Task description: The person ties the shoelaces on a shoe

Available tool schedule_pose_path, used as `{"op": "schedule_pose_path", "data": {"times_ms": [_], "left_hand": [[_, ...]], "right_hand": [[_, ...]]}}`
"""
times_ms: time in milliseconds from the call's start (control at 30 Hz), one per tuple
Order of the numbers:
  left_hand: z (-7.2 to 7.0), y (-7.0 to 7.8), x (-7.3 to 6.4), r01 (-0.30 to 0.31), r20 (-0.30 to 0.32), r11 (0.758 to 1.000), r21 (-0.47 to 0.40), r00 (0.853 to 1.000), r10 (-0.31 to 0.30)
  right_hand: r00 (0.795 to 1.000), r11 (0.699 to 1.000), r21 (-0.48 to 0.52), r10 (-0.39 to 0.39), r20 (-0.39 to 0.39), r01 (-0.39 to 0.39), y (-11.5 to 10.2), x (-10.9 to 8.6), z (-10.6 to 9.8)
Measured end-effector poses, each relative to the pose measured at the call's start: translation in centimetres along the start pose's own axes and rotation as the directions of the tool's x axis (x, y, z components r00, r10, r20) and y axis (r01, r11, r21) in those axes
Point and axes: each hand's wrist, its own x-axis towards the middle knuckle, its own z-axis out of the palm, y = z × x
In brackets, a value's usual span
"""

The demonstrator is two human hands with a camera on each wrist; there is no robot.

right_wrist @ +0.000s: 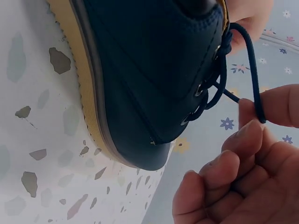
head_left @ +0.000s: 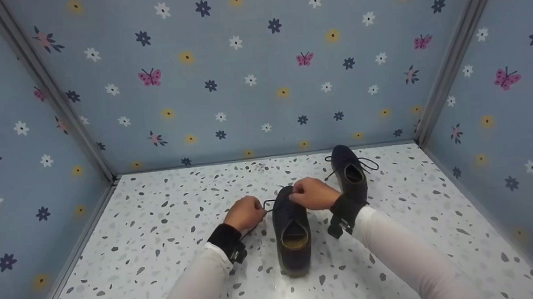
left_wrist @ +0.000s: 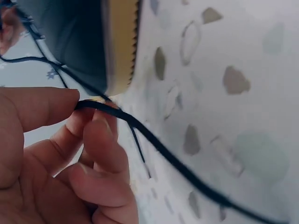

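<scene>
A dark navy lace-up shoe [head_left: 295,260] stands upright on the speckled surface, its toe pointing away from me. To its left, my left hand [head_left: 246,214] pinches a dark shoelace [left_wrist: 163,151] between thumb and fingers; one length trails off past the hand. My right hand [head_left: 314,194] is over the toe's right side. In the right wrist view, its thumb and finger pinch a bent loop of lace [right_wrist: 253,70] that comes from the eyelets. A knot [right_wrist: 225,44] shows near the top of the lacing. The shoe's sole [right_wrist: 88,100] is yellowish with a ridged edge.
A matching shoe [head_left: 342,158] stands farther back on the right, its laces spread to both sides. Blue panels with flowers and butterflies [head_left: 261,75] enclose the back, left and right. Each wrist wears a black strap [head_left: 225,239] with a small camera.
</scene>
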Motion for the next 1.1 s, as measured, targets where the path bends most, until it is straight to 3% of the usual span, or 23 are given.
{"op": "schedule_pose_path", "data": {"times_ms": [133, 533, 800, 1100], "left_hand": [[-1.1, 0.4, -0.6, -0.006, 0.04, 1.0, -0.017, 0.999, 0.006], [-3.1, 1.6, -2.8, -0.117, 0.076, 0.987, -0.112, 0.989, 0.126], [-3.2, 2.0, -4.0, -0.153, 0.139, 0.972, -0.176, 0.974, 0.178], [-2.3, 3.0, -4.6, -0.206, 0.187, 0.948, -0.242, 0.949, 0.254]], "right_hand": [[1.0, 1.0, -0.011, 0.006, -0.002, -0.006, 0.0, 0.0, 0.0], [0.999, 0.999, -0.028, 0.023, -0.025, -0.023, 0.4, 0.4, 0.0], [1.0, 1.0, -0.015, 0.008, -0.021, -0.009, 0.3, 0.3, -0.3], [1.0, 1.0, 0.012, -0.001, -0.01, 0.001, 0.5, 0.2, -0.4]]}}
